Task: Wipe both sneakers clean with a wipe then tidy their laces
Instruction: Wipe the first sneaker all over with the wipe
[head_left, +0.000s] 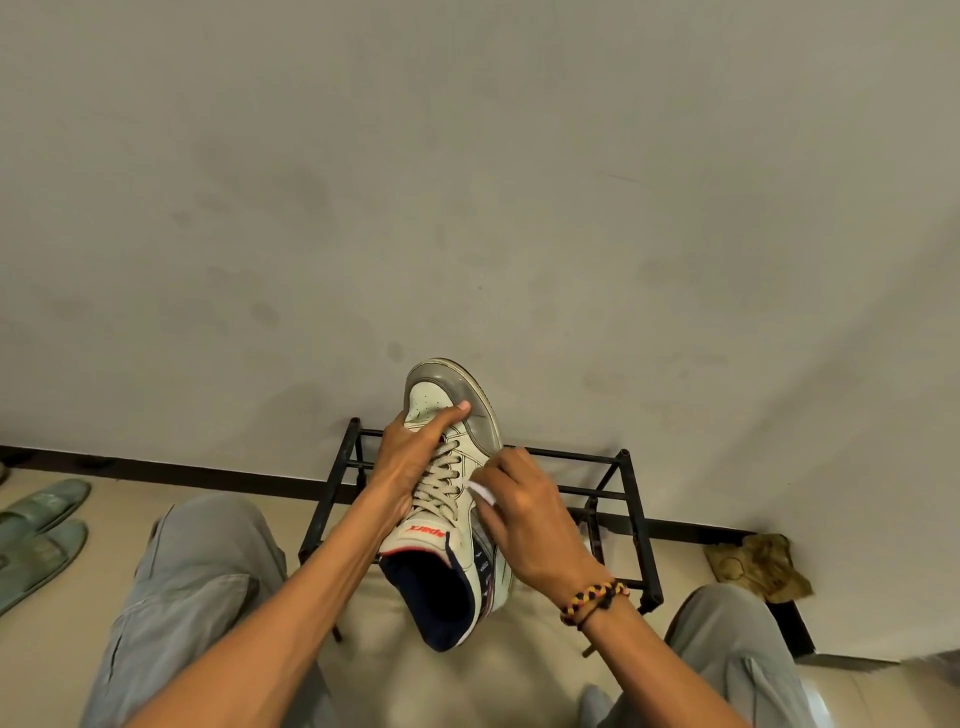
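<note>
Sneaker held up and wiped

Left hand gripped the sneaker from its left side, thumb across the toe cap, holding it in the air above the knees, toe pointing toward the wall. Right hand, its grip curled around a white wipe, pressed it against the sneaker's right side beside the laces. A black rack stood on the floor against the wall behind, with green slippers on the floor at the left.
</note>
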